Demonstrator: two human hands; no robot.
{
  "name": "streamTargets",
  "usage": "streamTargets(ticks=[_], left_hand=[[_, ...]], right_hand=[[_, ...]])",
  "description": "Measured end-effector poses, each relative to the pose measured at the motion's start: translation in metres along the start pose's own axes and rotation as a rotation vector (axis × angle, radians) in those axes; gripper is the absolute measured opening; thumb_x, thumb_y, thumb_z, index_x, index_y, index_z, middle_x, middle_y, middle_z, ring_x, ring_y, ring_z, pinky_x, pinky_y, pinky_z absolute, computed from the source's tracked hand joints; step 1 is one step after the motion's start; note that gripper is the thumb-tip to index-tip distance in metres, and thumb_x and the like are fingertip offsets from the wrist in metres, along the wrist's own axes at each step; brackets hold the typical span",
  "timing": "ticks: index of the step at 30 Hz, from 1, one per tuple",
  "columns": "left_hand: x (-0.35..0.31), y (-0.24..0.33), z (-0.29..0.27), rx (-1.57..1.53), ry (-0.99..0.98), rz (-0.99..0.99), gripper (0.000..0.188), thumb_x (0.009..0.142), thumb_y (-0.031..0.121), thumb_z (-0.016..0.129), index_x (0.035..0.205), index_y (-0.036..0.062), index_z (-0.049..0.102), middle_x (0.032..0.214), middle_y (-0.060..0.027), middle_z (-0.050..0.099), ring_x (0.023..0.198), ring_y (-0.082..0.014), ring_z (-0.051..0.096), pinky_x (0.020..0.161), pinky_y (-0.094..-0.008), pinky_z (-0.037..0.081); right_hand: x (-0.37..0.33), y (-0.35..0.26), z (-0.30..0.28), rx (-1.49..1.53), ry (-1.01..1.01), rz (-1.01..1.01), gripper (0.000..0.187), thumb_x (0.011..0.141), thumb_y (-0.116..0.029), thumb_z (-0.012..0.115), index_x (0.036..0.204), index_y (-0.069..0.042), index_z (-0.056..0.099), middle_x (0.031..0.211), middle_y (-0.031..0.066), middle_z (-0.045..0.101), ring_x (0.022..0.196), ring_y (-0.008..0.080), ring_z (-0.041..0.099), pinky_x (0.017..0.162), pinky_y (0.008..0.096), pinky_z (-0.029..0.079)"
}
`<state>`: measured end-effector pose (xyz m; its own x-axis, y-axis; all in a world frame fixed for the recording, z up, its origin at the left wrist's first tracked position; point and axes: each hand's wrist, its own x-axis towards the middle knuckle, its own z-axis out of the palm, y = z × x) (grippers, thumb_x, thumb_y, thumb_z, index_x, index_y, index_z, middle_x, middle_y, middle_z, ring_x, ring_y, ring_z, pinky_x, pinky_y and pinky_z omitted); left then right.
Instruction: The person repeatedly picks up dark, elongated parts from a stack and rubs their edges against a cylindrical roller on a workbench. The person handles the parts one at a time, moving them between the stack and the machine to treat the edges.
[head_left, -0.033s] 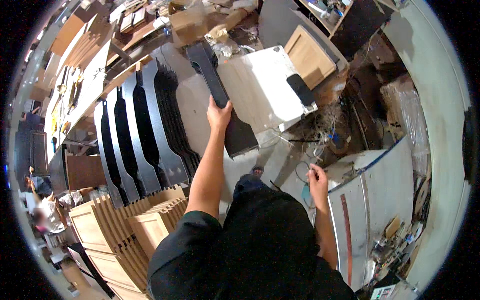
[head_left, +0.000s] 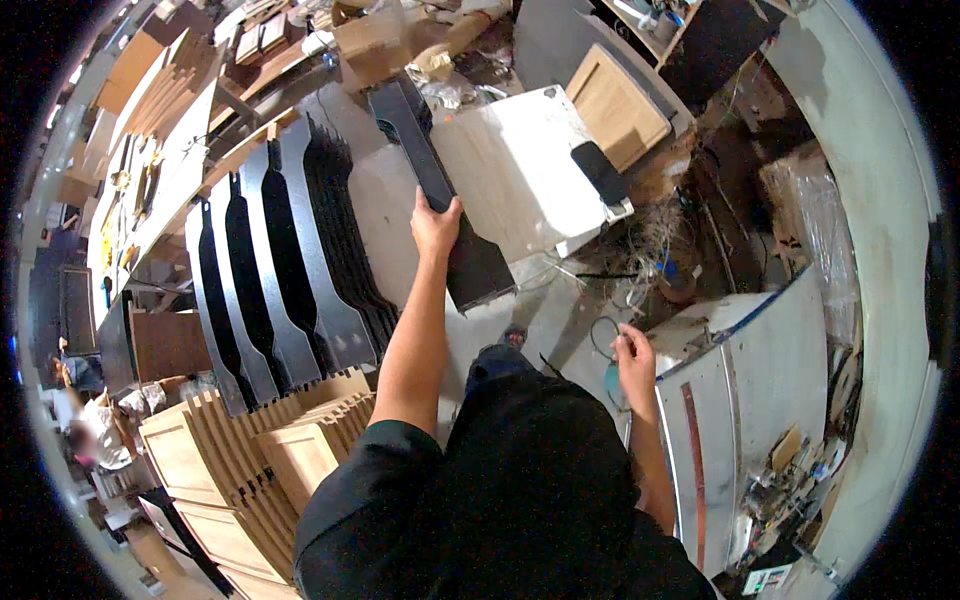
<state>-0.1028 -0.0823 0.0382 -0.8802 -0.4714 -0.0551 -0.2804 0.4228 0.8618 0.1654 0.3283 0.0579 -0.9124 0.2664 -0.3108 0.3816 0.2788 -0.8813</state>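
Observation:
My left hand (head_left: 436, 226) is closed over the edge of a long black shaped board (head_left: 425, 165), narrower in its middle and wider at its ends. The board lies slantwise beside a white panel (head_left: 520, 175), its near end toward my body. Several more black shaped boards (head_left: 335, 240) stand in a row to the left of my forearm. On the right, my right hand (head_left: 635, 365) pinches a thin dark loop (head_left: 603, 338). Beside those fingers a teal piece (head_left: 612, 378) hangs below the loop; I cannot tell what it is.
A black phone-like slab (head_left: 599, 174) rests on the white panel, near a wooden door panel (head_left: 618, 110). Wooden cabinet doors (head_left: 185, 455) are stacked at lower left. A pale metal-sided cabinet (head_left: 760, 390) stands close to my right arm. Tangled wires (head_left: 640, 262) lie past my right hand.

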Motion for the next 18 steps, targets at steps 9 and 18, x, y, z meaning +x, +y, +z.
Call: streamTargets(ticks=[9,18], left_hand=[[-0.002,-0.006,0.001,-0.063,-0.031,0.012,0.085,0.087,0.030,0.091,0.157,-0.0052,0.060,0.127,-0.0289,0.081,0.118,-0.0423,0.080,0.104,-0.0488,0.061],[-0.003,-0.004,0.001,-0.025,-0.052,0.058,0.072,0.089,0.036,0.093,0.142,-0.0056,0.069,0.123,-0.0213,0.082,0.111,-0.0387,0.078,0.100,-0.0473,0.060]], right_hand=[[-0.033,0.022,0.015,-0.044,-0.001,0.077,0.032,0.113,-0.013,0.069,0.144,-0.003,0.072,0.096,0.0011,0.070,0.084,0.0094,0.063,0.079,0.0280,0.055],[-0.093,0.044,0.043,-0.068,0.055,0.062,0.033,0.110,-0.009,0.071,0.143,-0.003,0.072,0.098,0.0050,0.075,0.085,0.0117,0.068,0.081,0.0305,0.058]])
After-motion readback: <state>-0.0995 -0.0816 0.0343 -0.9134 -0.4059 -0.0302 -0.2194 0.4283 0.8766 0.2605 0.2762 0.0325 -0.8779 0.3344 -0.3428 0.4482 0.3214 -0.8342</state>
